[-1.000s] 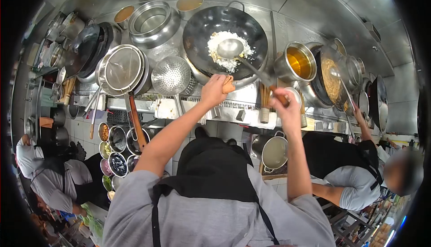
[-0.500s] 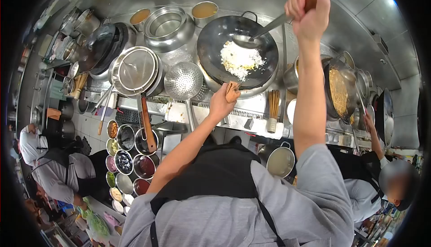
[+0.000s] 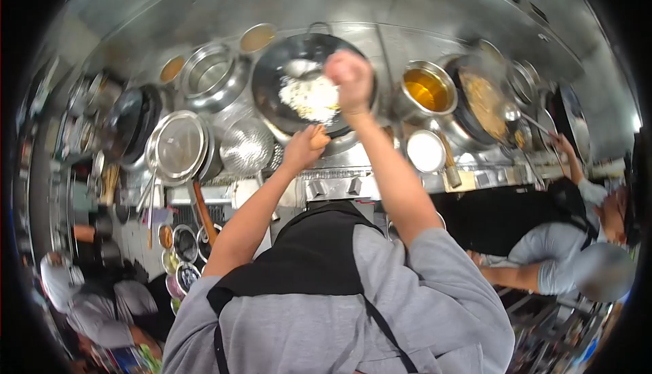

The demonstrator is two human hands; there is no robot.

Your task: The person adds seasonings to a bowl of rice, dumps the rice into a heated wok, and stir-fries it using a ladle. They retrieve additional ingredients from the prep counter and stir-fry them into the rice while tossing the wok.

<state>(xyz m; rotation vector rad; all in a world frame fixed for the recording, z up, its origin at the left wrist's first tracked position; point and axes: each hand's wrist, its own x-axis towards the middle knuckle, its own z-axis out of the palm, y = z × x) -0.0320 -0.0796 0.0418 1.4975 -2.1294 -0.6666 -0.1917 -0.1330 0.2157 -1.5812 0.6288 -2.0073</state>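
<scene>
A dark wok (image 3: 270,68) sits on the range in front of me, with white rice and bits of yellow (image 3: 309,99) in its middle. My left hand (image 3: 302,151) is closed around a folded orange-brown cloth (image 3: 319,137) at the wok's near rim. Over the wok's right side, my right hand (image 3: 351,85) is closed and blurred by motion. It grips the handle of a ladle (image 3: 302,68), whose bowl is at the far edge of the rice. Most of the handle is hidden by the hand.
A perforated strainer (image 3: 246,146) and a mesh sieve (image 3: 180,148) lie to the left. On the right stand a pot of amber liquid (image 3: 429,91), a white-filled bowl (image 3: 426,151) and a bamboo brush (image 3: 451,170). A co-worker (image 3: 564,238) works at a wok of noodles (image 3: 483,105).
My right hand has come down from high above the wok, bringing the ladle lower and nearer. My left hand stays with the cloth at the rim. The whole view has shifted.
</scene>
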